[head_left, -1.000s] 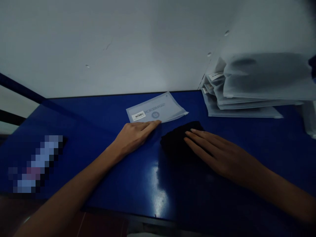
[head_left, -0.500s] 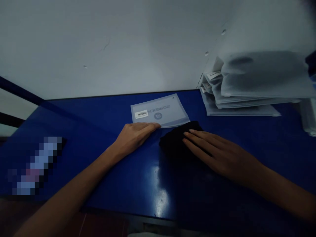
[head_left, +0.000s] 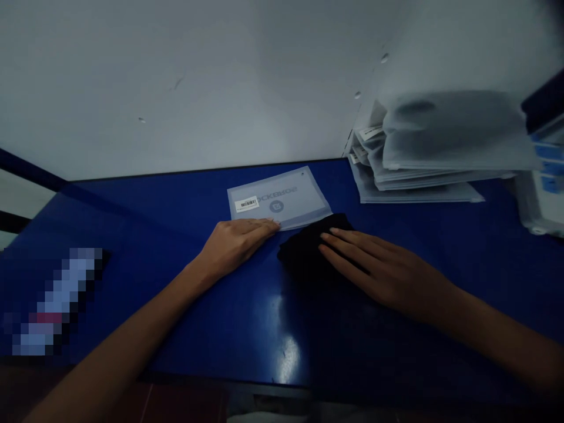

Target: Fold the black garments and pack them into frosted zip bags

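Head view: my left hand (head_left: pixel 233 247) lies flat on the blue table (head_left: pixel 185 329), fingers together, their tips touching the lower edge of a frosted zip bag (head_left: pixel 286 197). Its barcode sticker (head_left: pixel 247 204) sits by mirrored print, perhaps "OCKBROS", though the dimness makes it hard to be sure. My right hand (head_left: pixel 383 267) rests open, unclamped, with fingers on a black cloth (head_left: pixel 308 249) just beside the bag. Further right of my fingers lies a stack of bags (head_left: pixel 418 176).

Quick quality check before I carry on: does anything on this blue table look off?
The frosted zip bag by the left hand looks odd: its printed lettering appears reversed, so it may be lying face down.
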A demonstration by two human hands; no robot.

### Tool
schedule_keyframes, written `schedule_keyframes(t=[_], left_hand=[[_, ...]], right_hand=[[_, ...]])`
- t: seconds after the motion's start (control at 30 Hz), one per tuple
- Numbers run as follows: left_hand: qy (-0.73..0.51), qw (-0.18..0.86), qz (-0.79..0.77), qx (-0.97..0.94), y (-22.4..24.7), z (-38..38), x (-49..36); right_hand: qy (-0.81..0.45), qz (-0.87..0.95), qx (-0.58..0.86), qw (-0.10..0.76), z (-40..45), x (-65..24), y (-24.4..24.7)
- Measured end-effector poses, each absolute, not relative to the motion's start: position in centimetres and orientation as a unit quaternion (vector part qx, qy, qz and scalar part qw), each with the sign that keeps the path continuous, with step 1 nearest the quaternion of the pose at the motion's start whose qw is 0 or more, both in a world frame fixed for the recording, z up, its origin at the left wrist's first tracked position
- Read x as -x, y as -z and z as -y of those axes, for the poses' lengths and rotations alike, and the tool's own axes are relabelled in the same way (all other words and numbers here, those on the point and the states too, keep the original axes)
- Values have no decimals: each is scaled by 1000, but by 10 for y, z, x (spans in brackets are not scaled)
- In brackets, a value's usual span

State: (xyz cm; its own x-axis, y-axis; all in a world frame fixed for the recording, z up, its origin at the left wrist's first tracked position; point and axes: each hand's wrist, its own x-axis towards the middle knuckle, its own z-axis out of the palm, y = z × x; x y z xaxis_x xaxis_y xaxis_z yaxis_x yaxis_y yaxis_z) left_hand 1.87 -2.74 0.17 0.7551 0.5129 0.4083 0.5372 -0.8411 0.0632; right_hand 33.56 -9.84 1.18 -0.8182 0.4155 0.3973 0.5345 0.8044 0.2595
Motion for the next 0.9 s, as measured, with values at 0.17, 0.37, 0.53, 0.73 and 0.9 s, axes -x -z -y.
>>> schedule_keyframes(t=[0.17, 0.37, 0.53, 0.73, 0.9], left_hand=[[190, 39, 277, 941, -2, 28, -16], [172, -20, 303, 937, -10, 30, -19], [193, 0, 273, 942, -6, 30, -19], [233, 82, 292, 924, -3, 35, -24], [262, 82, 270, 923, -8, 48, -36]], right_hand=[[188, 936, 253, 160, 99, -336, -13], [188, 937, 244, 167, 98, -336, -12], [177, 939, 246, 165, 97, -337, -9], [149, 931, 244, 228, 108, -335, -21], [116, 939, 206, 250, 123, -336, -41]])
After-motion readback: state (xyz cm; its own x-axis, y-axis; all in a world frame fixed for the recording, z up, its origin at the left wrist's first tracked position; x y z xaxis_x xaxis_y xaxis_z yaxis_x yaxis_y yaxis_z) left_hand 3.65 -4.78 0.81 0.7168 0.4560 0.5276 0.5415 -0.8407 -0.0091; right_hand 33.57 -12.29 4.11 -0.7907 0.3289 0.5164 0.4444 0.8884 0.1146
